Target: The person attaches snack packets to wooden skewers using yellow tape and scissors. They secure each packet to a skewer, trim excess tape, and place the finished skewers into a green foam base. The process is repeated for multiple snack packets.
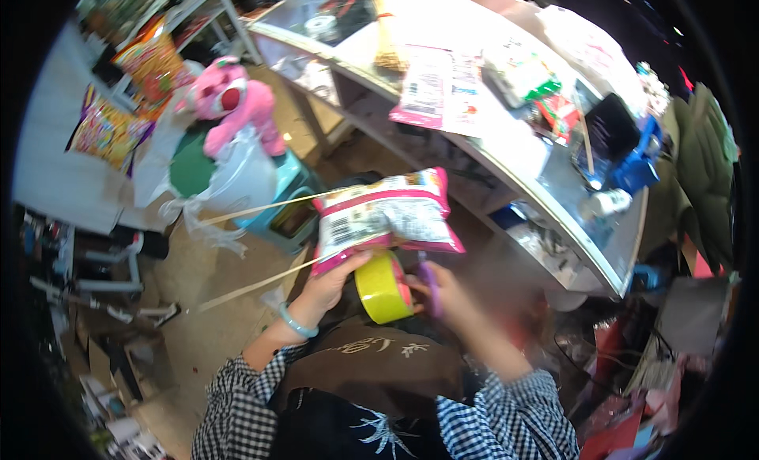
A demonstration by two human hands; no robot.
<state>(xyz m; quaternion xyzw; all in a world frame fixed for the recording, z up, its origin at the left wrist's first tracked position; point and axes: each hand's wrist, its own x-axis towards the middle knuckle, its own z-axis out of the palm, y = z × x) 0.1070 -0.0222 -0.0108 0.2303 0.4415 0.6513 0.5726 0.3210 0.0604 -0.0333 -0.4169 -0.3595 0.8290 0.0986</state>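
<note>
In front of my body is a pink-and-white snack bag [387, 211], its printed back facing up. Two thin wooden sticks [257, 208] run out from it to the left. My left hand [326, 290], with a pale bracelet at the wrist, grips the bag's near edge. A wide yellow roll of tape [379, 290] sits between my hands, close against the bag and my left fingertips. Purple-handled scissors [429, 286] are in my right hand [451, 298], which is blurred; their blades point toward the bag and are hard to make out.
A curved glass-topped counter [545, 203] at the far right bears snack packets [439, 88], a straw bundle [387, 25] and a white bottle [607, 203]. At the left, a pink plush toy [237, 104] rests on a blue-green stool [288, 215] beside colourful snack bags [115, 132].
</note>
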